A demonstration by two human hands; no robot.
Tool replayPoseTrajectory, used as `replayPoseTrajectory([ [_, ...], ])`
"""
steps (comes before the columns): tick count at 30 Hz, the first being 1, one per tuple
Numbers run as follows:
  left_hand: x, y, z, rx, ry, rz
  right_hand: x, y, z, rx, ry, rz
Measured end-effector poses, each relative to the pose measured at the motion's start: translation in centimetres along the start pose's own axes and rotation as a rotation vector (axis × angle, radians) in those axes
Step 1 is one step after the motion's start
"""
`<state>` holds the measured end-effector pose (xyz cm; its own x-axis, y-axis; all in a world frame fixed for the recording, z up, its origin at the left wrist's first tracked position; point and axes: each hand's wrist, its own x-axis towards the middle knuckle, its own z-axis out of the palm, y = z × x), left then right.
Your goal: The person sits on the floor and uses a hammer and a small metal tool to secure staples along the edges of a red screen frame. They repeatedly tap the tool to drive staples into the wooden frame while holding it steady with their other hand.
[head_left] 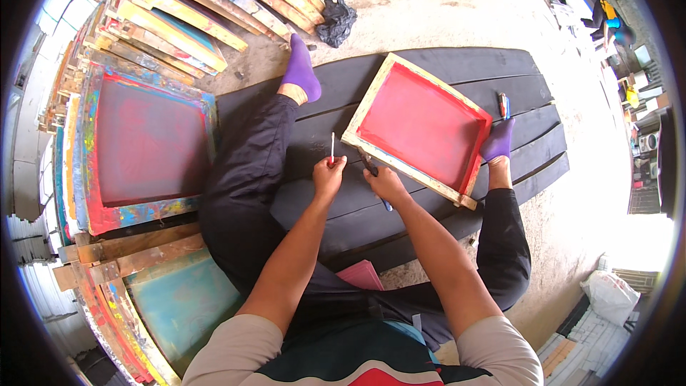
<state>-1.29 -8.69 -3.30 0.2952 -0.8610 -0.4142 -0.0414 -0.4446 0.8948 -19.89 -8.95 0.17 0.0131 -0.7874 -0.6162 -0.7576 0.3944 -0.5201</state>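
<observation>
I sit on the ground with my legs spread around black wooden boards [429, 71]. A wooden screen-printing frame [421, 127] with a red mesh lies on the boards in front of me. My left hand [328, 175] pinches a thin white and red stick that stands upright. At the frame's near edge, my right hand [386, 182] grips a dark tool with a blue handle end. Another small red and blue tool [503, 104] lies on the boards past the frame, near my right foot in a purple sock [498, 140].
A large paint-stained frame [146, 146] with dark red mesh leans at my left. Several more coloured frames are stacked behind it [207, 7] and by my left side [179, 300]. A black bag [336, 20] lies on the concrete floor. A white sack [612, 293] sits at right.
</observation>
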Motion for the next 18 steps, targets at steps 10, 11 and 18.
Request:
replayPoseTrajectory([
  [10, 0.1, 0.0, 0.1, -0.019, -0.042, -0.035, 0.3, -2.0, -0.6, 0.334, -0.124, 0.205],
  [11, 0.1, -0.1, 0.4, -0.041, -0.035, -0.025, 0.4, -1.7, -0.4, 0.200, -0.072, 0.173],
  [18, 1.2, -2.5, 0.6, -0.053, -0.041, 0.023, -1.5, -1.9, 1.2, -0.285, 0.198, 0.032],
])
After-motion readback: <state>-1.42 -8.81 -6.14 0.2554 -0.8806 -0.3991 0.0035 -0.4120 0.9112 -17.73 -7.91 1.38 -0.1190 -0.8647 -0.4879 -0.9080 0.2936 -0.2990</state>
